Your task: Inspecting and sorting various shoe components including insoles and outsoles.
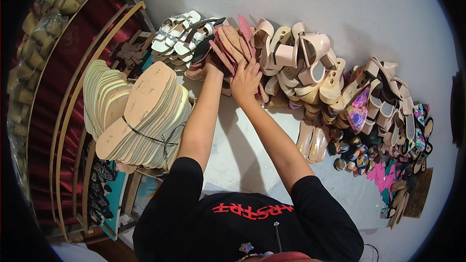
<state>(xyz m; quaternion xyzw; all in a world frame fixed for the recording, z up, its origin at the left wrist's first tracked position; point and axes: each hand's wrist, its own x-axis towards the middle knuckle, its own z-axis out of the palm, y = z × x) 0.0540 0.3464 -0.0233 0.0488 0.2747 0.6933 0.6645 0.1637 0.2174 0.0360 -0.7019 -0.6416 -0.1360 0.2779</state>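
Observation:
A bundle of pinkish-brown shoe soles (232, 43) stands on the pale surface by the wall, its pieces fanned out side by side. My right hand (246, 80) lies over the near end of the bundle, fingers curled on the soles. At the bundle's left side, my left hand (212, 68) grips low against it, its fingertips hidden among the pieces. Dark-lined sandals (203, 51) sit right beside my left hand. To the right of the soles, beige heeled sandals (286, 51) are piled up.
White sandals (175, 34) are stacked behind my left arm. Tied stacks of tan insoles (150, 111) stand at the left, near a wooden rack (73, 111). More heeled sandals (388, 97) and patterned pieces (357, 157) lie along the wall at right. A beige pair (313, 140) rests nearer.

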